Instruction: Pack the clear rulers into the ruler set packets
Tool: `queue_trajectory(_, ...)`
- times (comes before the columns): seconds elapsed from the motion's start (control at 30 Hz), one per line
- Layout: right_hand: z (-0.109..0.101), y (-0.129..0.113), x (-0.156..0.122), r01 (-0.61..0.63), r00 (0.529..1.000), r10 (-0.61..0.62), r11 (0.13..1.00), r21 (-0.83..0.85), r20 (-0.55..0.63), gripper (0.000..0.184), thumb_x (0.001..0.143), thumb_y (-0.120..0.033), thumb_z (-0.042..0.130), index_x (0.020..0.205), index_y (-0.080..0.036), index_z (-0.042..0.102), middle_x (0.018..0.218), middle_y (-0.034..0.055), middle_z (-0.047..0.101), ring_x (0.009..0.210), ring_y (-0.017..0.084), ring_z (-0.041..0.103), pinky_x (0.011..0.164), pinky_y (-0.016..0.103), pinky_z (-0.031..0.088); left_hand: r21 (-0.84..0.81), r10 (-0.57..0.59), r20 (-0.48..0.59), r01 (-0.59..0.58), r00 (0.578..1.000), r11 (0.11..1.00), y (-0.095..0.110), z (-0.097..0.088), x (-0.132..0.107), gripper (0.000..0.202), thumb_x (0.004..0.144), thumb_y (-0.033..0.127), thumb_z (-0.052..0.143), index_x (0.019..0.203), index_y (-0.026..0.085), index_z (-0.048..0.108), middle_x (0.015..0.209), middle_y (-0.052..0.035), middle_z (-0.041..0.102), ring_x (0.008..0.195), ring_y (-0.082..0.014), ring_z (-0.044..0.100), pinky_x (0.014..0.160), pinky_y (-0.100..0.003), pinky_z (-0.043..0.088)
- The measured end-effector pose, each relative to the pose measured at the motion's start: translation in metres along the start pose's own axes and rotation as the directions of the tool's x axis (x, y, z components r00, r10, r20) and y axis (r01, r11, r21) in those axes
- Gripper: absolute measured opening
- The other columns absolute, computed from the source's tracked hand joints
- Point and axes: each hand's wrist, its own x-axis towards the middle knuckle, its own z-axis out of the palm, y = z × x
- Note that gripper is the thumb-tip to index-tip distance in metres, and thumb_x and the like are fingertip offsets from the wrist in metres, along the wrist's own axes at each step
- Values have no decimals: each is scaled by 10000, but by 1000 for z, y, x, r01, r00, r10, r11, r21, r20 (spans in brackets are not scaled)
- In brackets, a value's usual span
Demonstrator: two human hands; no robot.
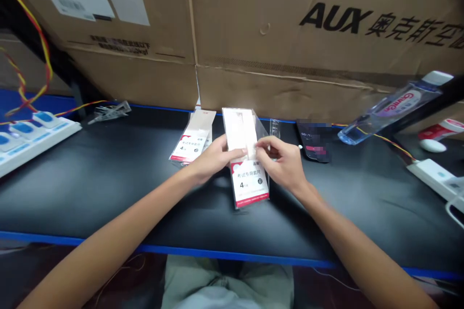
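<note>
A clear-wrapped ruler set packet with a white and red card is held above the black table, tilted slightly. My left hand grips its left edge, thumb lying across the front. At the right edge, my right hand has its thumb and forefinger pinched on the packet near its middle; the other fingers are curled. Light glares off the packet's upper half. Just left of my left hand lie more ruler set packets of the same look, partly overlapping. Behind my right hand is a small clear plastic piece.
A phone lies at the back right, beside a tilted clear bottle. Power strips stand at the left and right. Clear plastic pieces lie back left. A large cardboard box walls off the rear.
</note>
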Motion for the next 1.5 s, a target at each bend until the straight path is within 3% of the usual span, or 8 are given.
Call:
queue_trajectory(0.07,1,-4,-1,-14,1000,14,999,51,4,53,870,-258,629,876,-234,676,804,4,684,661,156,615,623,286,518,-26,1,-56,-2,998,1000,-1,-4,4,452,764,287,832,1165,172,659,1225,-123,733,1092,-280,700,912,-396,552)
queue_trajectory(0.23,-1,-6,2,-140,990,126,937,319,65,140,882,-355,696,958,-238,687,863,12,700,694,167,647,620,300,544,-107,-6,-12,5,1000,994,5,-15,5,443,781,292,832,1173,157,675,1163,-126,760,936,-251,738,791,-367,574)
queue_trajectory(0.47,-1,-2,5,-225,974,175,803,552,144,213,850,-390,761,991,-247,689,787,-18,664,611,144,625,590,308,570,-115,-16,26,19,1000,993,7,-18,4,442,813,319,816,1204,157,693,1167,-141,762,943,-257,744,771,-358,578)
queue_trajectory(0.7,1,-8,4,-166,986,136,856,490,95,133,831,-325,771,881,-222,702,765,-19,654,574,131,601,565,299,529,-113,21,46,-16,999,993,5,-19,6,432,790,352,838,1134,128,702,1041,-122,790,780,-205,734,735,-328,571)
queue_trajectory(0.87,6,-2,-1,-135,990,106,914,382,95,172,789,-341,821,842,-211,721,778,-10,666,597,117,532,549,273,437,8,123,85,-124,989,992,-2,-14,6,392,813,381,819,1083,130,684,994,-96,775,815,-202,723,714,-302,564)
queue_trajectory(1.07,9,4,-2,-192,977,153,930,314,146,215,778,-365,829,880,-209,720,813,-1,672,639,126,521,578,273,426,92,72,177,-90,982,992,-1,-15,4,392,901,392,723,1185,128,664,1138,-133,742,991,-241,713,849,-361,564)
queue_trajectory(1.23,6,12,3,-212,975,167,903,374,150,172,785,-328,812,887,-209,742,933,38,723,818,191,644,692,307,513,116,3,261,-34,965,993,7,-26,3,496,806,196,779,1282,164,640,1226,-128,723,1069,-246,695,913,-377,539)
queue_trajectory(1.5,7,12,3,-244,965,189,895,372,180,214,752,-371,839,820,-197,735,838,20,715,715,164,597,647,293,461,102,-72,303,42,950,994,4,-30,2,502,812,194,768,1296,190,637,1150,-105,735,1064,-240,698,902,-374,552)
